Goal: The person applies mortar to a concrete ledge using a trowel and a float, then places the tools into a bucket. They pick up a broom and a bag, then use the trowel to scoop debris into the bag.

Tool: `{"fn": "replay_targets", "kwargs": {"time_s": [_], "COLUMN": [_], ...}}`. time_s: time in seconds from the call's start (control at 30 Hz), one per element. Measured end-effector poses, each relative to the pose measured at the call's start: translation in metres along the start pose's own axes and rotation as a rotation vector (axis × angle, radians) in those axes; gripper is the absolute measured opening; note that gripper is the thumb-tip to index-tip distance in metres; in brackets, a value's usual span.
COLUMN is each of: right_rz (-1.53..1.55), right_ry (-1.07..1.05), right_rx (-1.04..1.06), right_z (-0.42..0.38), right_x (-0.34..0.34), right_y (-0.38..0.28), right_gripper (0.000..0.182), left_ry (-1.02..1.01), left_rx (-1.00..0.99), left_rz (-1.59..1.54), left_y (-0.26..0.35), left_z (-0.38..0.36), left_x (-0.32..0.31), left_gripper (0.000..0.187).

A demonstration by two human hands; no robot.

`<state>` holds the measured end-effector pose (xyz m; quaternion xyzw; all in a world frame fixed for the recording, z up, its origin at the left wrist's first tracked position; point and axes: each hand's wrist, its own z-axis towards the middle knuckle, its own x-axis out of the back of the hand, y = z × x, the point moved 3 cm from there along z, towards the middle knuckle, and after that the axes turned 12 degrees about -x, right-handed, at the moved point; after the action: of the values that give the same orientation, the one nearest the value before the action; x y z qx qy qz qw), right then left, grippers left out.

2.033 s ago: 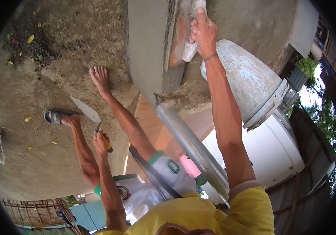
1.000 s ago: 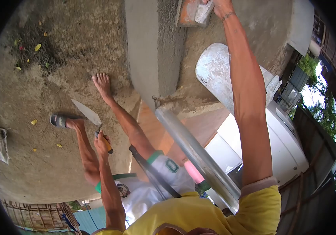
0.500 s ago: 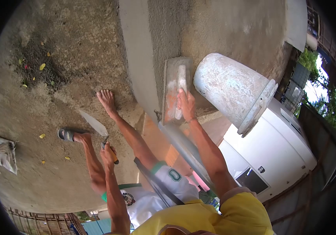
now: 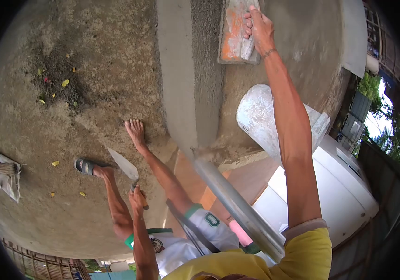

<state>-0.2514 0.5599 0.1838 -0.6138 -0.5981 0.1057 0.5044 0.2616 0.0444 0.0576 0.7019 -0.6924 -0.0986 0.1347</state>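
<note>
My right hand (image 4: 261,30) is closed round the handle of a rectangular plastering float (image 4: 231,39), its board smeared with cement and worn orange paint. The float is near the top of the view, beside a grey cement-covered ledge with a smooth face (image 4: 176,70) and a rougher face (image 4: 206,79). Lower on the left, my left hand (image 4: 137,199) grips the orange-and-dark handle of a pointed trowel (image 4: 124,164), its blade angled up and left over the ground. My right forearm partly covers a cement-stained bucket (image 4: 258,116).
A metal pipe (image 4: 230,198) runs from the ledge's lower end toward my body. Beyond it is a large white object (image 4: 335,186). My feet, one bare and one in a slipper (image 4: 85,166), rest on rough ground. Far left lies a sack (image 4: 4,175) with a brush on it.
My right hand has carried the float from the ledge's lower end up toward the top of the view, uncovering the rough strip. My left hand still holds the trowel. The view has shifted slightly.
</note>
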Motion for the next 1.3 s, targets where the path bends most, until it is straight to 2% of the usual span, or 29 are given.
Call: {"fn": "replay_targets", "kwargs": {"time_s": [0.07,0.23,0.27,0.37,0.43,0.5,0.63,0.77,0.8,0.9,1.0,1.07,1.13,1.23,1.3], "right_rz": [-0.059,-0.011,-0.03,-0.163,-0.016,-0.069,-0.031,0.055,0.032,-0.033,0.029,0.094,0.098,0.053,0.04], "right_ry": [0.095,-0.091,-0.128,-0.217,-0.042,0.039,0.016,0.089,0.087,0.099,0.082,0.078,0.019,-0.141,-0.172], "right_rx": [0.026,-0.01,-0.032,0.085,-0.188,-0.321,-0.447,-0.503,-0.469,-0.348,-0.178,-0.055,-0.056,-0.129,-0.199], "right_z": [0.008,0.083,0.095,0.076,0.009,-0.041,-0.142,-0.201,-0.196,-0.126,-0.029,0.026,0.083,0.112,0.095], "right_x": [-0.004,-0.047,-0.052,-0.064,-0.06,-0.044,-0.008,-0.009,-0.011,-0.033,-0.037,-0.033,-0.022,-0.02,-0.02], "right_y": [-0.017,-0.047,-0.041,0.008,0.044,0.083,0.157,0.186,0.189,0.142,0.073,0.03,0.006,-0.001,0.035], "right_gripper": [0.037,0.037,0.037,0.036,0.041,0.039,0.04,0.041,0.042,0.043,0.045,0.047,0.035,0.034,0.04], "left_ry": [0.003,-0.005,0.001,0.027,0.028,0.019,-0.03,0.02,0.03,0.019,0.042,0.026,0.023,0.01,-0.006], "left_rx": [0.018,-0.028,-0.032,-0.023,-0.006,0.006,-0.042,-0.031,-0.031,0.039,-0.017,0.012,0.029,0.033,0.042], "left_rz": [0.009,-0.024,-0.031,-0.023,-0.018,-0.023,-0.05,-0.065,-0.074,-0.045,-0.079,-0.037,-0.031,-0.044,-0.018], "left_y": [0.008,0.002,0.001,0.003,0.006,0.012,0.024,0.037,0.04,0.022,0.007,0.001,-0.009,-0.019,-0.017], "left_z": [0.0,0.004,0.005,0.007,0.006,0.008,0.015,0.009,0.007,0.014,0.006,0.003,0.002,0.006,0.006], "left_x": [-0.002,0.0,0.0,-0.002,-0.002,-0.004,-0.006,-0.003,-0.003,0.006,0.008,0.01,0.012,0.01,0.007], "left_gripper": [0.025,0.024,0.024,0.025,0.025,0.025,0.024,0.027,0.029,0.028,0.027,0.025,0.025,0.026,0.027]}}
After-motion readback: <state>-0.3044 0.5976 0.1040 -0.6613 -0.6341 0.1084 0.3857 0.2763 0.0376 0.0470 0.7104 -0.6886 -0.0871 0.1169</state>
